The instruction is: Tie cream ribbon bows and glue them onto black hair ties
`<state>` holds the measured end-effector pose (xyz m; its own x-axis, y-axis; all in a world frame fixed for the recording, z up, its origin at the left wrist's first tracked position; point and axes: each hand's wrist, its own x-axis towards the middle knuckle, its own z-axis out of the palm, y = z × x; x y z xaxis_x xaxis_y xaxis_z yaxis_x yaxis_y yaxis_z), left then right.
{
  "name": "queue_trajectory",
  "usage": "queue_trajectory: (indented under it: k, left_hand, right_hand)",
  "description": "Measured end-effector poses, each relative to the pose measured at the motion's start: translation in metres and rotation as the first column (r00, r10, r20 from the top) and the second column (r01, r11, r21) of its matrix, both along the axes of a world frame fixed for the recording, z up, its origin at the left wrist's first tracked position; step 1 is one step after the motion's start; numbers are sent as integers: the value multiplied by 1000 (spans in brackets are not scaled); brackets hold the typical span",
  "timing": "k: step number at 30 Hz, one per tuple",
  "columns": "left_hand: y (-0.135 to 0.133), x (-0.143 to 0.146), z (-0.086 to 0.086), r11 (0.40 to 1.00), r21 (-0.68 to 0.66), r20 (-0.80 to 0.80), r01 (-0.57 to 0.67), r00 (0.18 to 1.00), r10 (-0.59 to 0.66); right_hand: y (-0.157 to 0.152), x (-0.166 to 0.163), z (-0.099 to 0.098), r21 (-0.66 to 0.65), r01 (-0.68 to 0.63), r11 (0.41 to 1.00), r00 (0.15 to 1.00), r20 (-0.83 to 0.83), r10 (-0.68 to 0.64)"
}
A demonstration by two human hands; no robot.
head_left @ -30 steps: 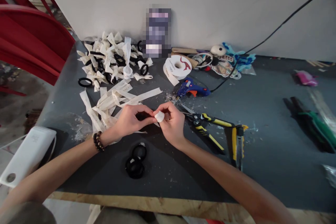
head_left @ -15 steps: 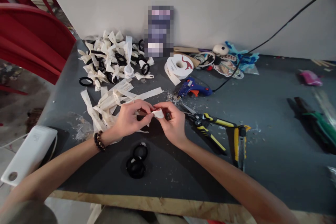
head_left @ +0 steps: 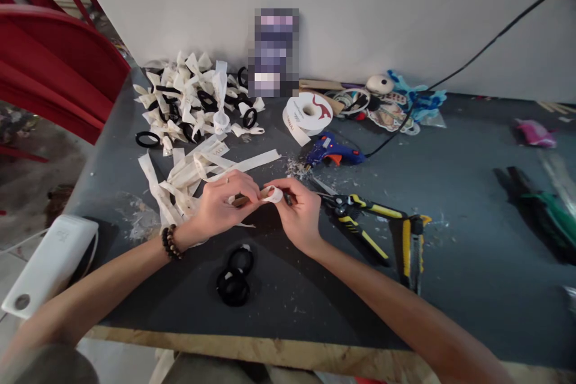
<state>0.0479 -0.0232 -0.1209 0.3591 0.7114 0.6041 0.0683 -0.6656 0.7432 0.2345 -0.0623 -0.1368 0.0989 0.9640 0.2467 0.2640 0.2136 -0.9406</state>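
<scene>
Between my two hands is a short white ribbon (head_left: 272,195), curled into a small loop. The fingertips of my left hand (head_left: 229,201) pinch its left side, while the thumb and fingers of my right hand (head_left: 297,210) close on its right side. Cut white ribbon strips (head_left: 202,162) lie loosely behind and beside my left hand. Nearer me, several black hair ties (head_left: 234,282) rest on the dark table. Yellow-and-black pliers (head_left: 360,225) lie just right of my right hand.
A heap of white bows with black hair ties (head_left: 193,96) sits at the back left. Behind my hands are a ribbon spool (head_left: 308,113) and a blue glue gun (head_left: 335,149) with a black cord. A box cutter (head_left: 411,249) lies right; a white power bank (head_left: 51,264) is left.
The white ribbon between my fingers has opened from a flattened fold into a rounder loop. Both hands have shifted only slightly.
</scene>
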Motion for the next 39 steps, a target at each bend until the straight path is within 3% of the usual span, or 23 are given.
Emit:
queue_trajectory:
  k: [12, 17, 22, 24, 28, 34, 39]
  left_hand:
    - [2, -1, -5, 1000, 13, -20, -1, 1000, 1]
    - [2, -2, -7, 1000, -7, -39, -17, 999, 16]
    - [-2, -6, -5, 980, -187, -13, 62, 998, -66]
    - [-3, -7, -4, 974, -223, -16, 39, 999, -44]
    - [-1, -4, -1, 993, -94, -64, -73, 996, 67]
    - [1, -1, -1, 999, 0, -62, -50, 997, 50]
    - [0, -2, -2, 994, -61, -99, -88, 992, 82]
  right_hand:
    - [2, 0, 9, 115, -76, 990, 995, 77, 67]
    - [2, -1, 8, 77, -25, 997, 998, 58, 20]
    - [3, 0, 4, 26, -12, 1000, 1000, 13, 12]
    - [3, 0, 4, 35, -22, 999, 999, 28, 21]
    - [2, 0, 6, 68, -31, 997, 998, 62, 26]
    - [2, 0, 7, 78, -9, 997, 999, 31, 7]
    - [2, -2, 9, 65, -18, 998, 1000, 6, 18]
